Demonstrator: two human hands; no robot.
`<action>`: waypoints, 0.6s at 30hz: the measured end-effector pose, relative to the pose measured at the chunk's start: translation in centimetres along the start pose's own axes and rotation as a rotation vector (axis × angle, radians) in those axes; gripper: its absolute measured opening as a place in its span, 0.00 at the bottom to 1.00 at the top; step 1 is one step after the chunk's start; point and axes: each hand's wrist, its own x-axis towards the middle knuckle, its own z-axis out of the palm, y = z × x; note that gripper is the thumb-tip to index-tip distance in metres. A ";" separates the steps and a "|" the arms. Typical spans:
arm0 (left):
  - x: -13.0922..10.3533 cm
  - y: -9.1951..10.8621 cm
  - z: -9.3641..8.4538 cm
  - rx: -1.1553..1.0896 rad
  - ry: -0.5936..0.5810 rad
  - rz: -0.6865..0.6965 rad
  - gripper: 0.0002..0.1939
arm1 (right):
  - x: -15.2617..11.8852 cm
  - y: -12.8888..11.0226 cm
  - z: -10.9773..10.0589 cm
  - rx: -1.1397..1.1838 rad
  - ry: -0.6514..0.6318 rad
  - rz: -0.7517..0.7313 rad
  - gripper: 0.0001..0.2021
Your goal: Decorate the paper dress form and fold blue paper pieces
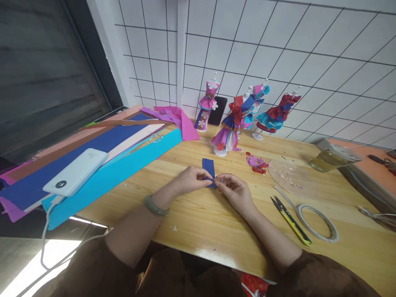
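Observation:
At the middle of the table my left hand (195, 178) and my right hand (236, 192) meet, each with thumb and forefinger pinched. Between the fingertips is a small dark blue piece, perhaps crepe paper; its shape is mostly hidden. Just behind and under the fingers lies a short dark blue strip (208, 166), flat on the wood. To the right of my right hand are yellow-handled thread snips (292, 222) and a roll of white tape (332, 231) with a loose end. A greenish bangle (156, 206) circles my left wrist.
Several small dress forms in paper dresses (229, 128) stand at the back by a dark phone (218, 110). Coloured paper strips (136, 159) with a white power bank (76, 171) fill the left. A bead dish (286, 175), scraps (258, 162) and a cup (328, 159) are right.

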 end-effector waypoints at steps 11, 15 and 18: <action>0.1 0.3 -0.3 -0.055 0.025 0.019 0.13 | 0.1 0.0 -0.2 -0.035 0.010 -0.034 0.13; 0.1 0.4 -0.3 -0.152 0.042 0.004 0.13 | 0.2 0.0 -0.2 -0.052 0.025 -0.034 0.13; 0.2 0.3 -0.4 -0.223 0.056 -0.011 0.12 | 0.2 0.1 -0.3 -0.054 0.018 -0.036 0.13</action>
